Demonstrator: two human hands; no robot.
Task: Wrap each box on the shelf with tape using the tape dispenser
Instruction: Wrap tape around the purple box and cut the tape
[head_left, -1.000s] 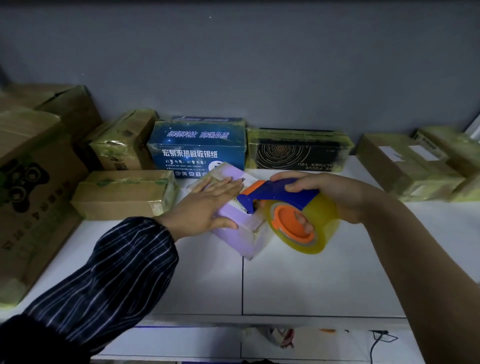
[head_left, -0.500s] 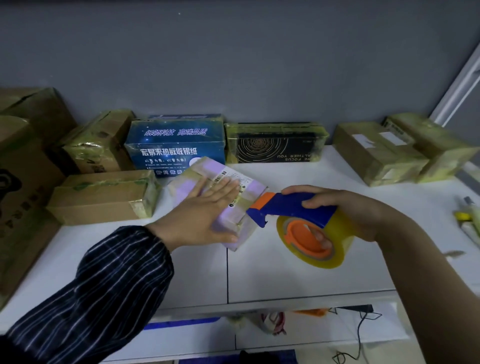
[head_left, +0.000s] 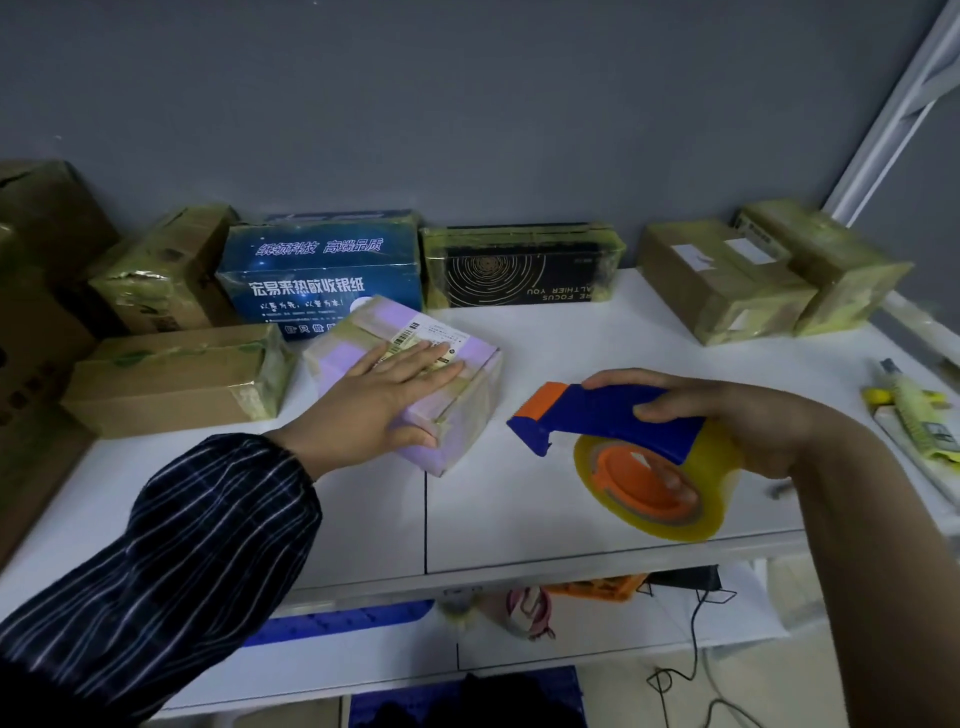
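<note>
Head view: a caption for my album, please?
Left hand presses a lilac box; right hand holds the tape dispenser beside it.

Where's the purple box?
Head view: the purple box sits left of centre on the shelf, under the left hand, in front of the blue box.

Print showing on three boxes
The blue box (head_left: 322, 275) is carrying white Chinese lettering, "宏易来热敏收银纸", under a paler line ending "高端品质". The black box (head_left: 519, 270) is showing upside-down gold words "FOCUS" and "YOU". The purple box (head_left: 467, 415) is bearing a barcode label (head_left: 423, 335), its print coming out too small to read.
</note>
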